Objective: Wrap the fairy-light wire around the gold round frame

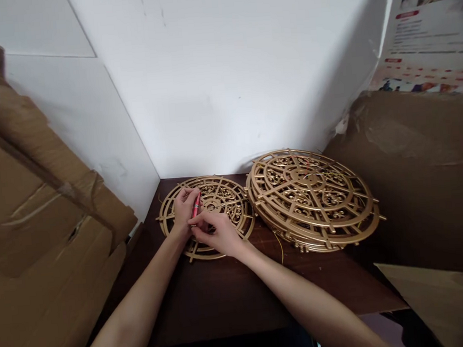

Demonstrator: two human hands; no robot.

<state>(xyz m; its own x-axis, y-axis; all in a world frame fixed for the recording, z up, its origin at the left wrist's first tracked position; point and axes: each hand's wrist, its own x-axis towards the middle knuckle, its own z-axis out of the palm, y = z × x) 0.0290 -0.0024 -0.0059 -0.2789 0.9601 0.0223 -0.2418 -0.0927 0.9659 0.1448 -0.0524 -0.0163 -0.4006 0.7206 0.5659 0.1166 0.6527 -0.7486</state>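
My left hand (183, 205) is closed around the upper end of a slim red pen-like tube (196, 205). With thumb and forefinger, my right hand (217, 231) pinches at the tube's lower end. Whether it is a pen or a tube of glue I cannot tell. Both hands are above a round gold openwork panel (233, 195) with rings, spokes and scrolls, which lies flat on the dark brown table (209, 303). My hands hide part of its left and middle.
A tilted stack of similar round gold panels (313, 188) stands to the right. A thin yellow wire (279, 244) lies beside it. Cardboard (50, 209) rises on the left, more cardboard (416, 180) on the right. Behind the table is a white wall (216, 78).
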